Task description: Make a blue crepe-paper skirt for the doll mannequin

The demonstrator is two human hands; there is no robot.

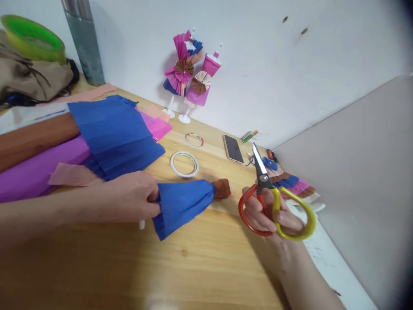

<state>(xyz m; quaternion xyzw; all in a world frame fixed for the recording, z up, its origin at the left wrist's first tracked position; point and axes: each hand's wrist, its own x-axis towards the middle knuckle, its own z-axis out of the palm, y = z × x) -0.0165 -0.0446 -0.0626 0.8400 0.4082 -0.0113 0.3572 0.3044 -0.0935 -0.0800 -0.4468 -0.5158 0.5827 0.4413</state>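
My left hand (142, 196) is closed inside the wide end of a small doll-sized dress form lying sideways, wrapped in a blue crepe-paper skirt (183, 202) and a brown paper top (222, 188). A white tip shows under that hand; its grip inside the skirt is partly hidden. In my right hand (267, 215) is a pair of scissors (263, 177) with one red and one yellow handle loop. The fingers pass through the loops, and the blades are together, pointing up and away from me. Scissors and skirt are apart.
Left lie blue crepe-paper sheets (112, 133) and purple paper (48, 168). Two dressed mini mannequins (182, 77) stand by the wall. A tape roll (172, 168), phone (232, 148), grey bottle (86, 51) and green tape roll (48, 54) surround the work area. Layered paper (297, 185) lies right.
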